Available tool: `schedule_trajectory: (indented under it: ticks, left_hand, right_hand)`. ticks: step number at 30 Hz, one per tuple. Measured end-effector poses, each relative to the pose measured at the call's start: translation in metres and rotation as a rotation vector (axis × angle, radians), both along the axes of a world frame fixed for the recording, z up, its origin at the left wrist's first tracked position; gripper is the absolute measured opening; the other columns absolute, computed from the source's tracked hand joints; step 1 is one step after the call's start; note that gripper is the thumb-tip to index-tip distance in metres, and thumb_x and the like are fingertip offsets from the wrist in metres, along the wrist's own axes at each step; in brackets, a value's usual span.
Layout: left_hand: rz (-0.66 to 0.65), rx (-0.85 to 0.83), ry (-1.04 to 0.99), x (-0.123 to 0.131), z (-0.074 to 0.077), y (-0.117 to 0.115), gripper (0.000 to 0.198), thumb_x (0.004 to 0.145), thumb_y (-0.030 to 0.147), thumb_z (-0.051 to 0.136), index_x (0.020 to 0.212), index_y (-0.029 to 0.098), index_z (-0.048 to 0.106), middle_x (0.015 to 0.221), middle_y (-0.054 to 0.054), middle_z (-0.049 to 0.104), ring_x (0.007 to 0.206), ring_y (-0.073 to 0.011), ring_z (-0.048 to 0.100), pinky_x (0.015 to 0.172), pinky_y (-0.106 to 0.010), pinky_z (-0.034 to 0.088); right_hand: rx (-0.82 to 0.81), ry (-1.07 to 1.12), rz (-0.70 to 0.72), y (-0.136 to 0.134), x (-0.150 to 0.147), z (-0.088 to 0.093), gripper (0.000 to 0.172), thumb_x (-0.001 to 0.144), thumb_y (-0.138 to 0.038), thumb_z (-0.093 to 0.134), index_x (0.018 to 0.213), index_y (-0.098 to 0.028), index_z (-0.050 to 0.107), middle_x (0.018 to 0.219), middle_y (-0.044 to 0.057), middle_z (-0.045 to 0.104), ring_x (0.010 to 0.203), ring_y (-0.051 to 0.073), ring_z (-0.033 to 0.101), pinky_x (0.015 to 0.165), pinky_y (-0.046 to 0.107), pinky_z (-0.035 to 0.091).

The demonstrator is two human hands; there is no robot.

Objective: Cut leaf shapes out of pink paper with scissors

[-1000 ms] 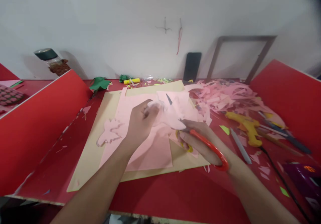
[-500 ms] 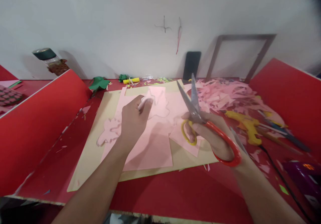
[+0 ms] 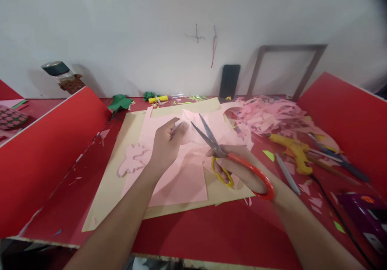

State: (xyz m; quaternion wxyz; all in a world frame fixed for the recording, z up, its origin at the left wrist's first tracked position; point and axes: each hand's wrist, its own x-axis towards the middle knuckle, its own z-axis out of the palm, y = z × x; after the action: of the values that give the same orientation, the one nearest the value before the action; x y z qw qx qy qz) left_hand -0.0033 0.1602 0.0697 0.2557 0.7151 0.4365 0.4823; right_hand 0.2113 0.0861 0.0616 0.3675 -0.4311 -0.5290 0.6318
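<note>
My left hand pinches a small piece of pink paper above the middle of the board. My right hand grips scissors with one red and one yellow handle loop. Their blades are parted, and the tips point up and left, close to the paper by my left fingers. Pink sheets lie on a cream board under both hands. A pink cut-out with a wavy outline rests on the left side of the board.
Pink paper shreds are heaped at the back right. A yellow glue gun, a grey pen-like tool and a purple object lie to the right. Red panels flank the table. A dark phone leans on the wall.
The scissors in my right hand have moved left and down, nearer my left hand, and their tips have turned leftward. My left hand has shifted slightly right with the paper.
</note>
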Motion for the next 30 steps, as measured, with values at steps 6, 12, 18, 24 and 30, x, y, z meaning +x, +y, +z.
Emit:
schedule_trajectory:
  ticks: [6, 12, 18, 24, 30]
  left_hand:
    - [-0.037, -0.036, -0.093, -0.001, 0.0, 0.003, 0.048, 0.094, 0.055, 0.059, 0.066, 0.02, 0.044, 0.063, 0.003, 0.041, 0.058, -0.0112, 0.037, 0.055, -0.027, 0.029]
    - [-0.132, -0.131, -0.109, -0.002, 0.0, 0.005, 0.048, 0.094, 0.055, 0.06, 0.064, 0.019, 0.046, 0.056, 0.003, 0.045, 0.053, -0.0103, 0.042, 0.051, -0.026, 0.031]
    - [-0.134, -0.155, -0.154, -0.005, -0.003, 0.008, 0.045, 0.096, 0.051, 0.058, 0.067, 0.02, 0.045, 0.057, 0.004, 0.043, 0.053, -0.0099, 0.042, 0.051, -0.026, 0.031]
    - [-0.111, -0.132, -0.102, -0.006, 0.0, 0.007, 0.045, 0.097, 0.047, 0.059, 0.065, 0.02, 0.043, 0.055, 0.004, 0.041, 0.052, -0.0092, 0.04, 0.052, -0.026, 0.03]
    - [-0.074, -0.133, -0.167, -0.004, -0.001, 0.007, 0.033, 0.089, 0.048, 0.071, 0.08, 0.02, 0.054, 0.06, 0.006, 0.04, 0.052, -0.0081, 0.033, 0.048, -0.025, 0.025]
  right_hand:
    - [0.011, 0.011, 0.034, 0.001, 0.002, -0.002, 0.026, 0.091, -0.031, 0.058, 0.111, -0.015, 0.061, 0.074, 0.0, 0.058, 0.056, 0.012, 0.052, 0.053, 0.028, 0.043]
    - [0.034, -0.051, 0.039, 0.002, 0.005, -0.002, 0.024, 0.091, -0.032, 0.058, 0.109, -0.017, 0.061, 0.073, 0.0, 0.059, 0.056, 0.013, 0.053, 0.053, 0.029, 0.045]
    - [0.05, -0.062, 0.116, 0.0, 0.007, 0.01, 0.019, 0.094, -0.032, 0.057, 0.101, -0.015, 0.059, 0.071, -0.002, 0.054, 0.056, 0.011, 0.051, 0.054, 0.026, 0.041]
    - [0.044, -0.049, 0.114, -0.001, 0.005, 0.015, 0.023, 0.093, -0.035, 0.057, 0.104, -0.014, 0.059, 0.072, -0.002, 0.053, 0.055, 0.01, 0.049, 0.053, 0.026, 0.041]
    - [-0.01, 0.001, 0.123, 0.002, 0.008, 0.001, 0.03, 0.091, -0.038, 0.062, 0.11, -0.015, 0.061, 0.073, -0.001, 0.055, 0.058, 0.012, 0.051, 0.052, 0.026, 0.042]
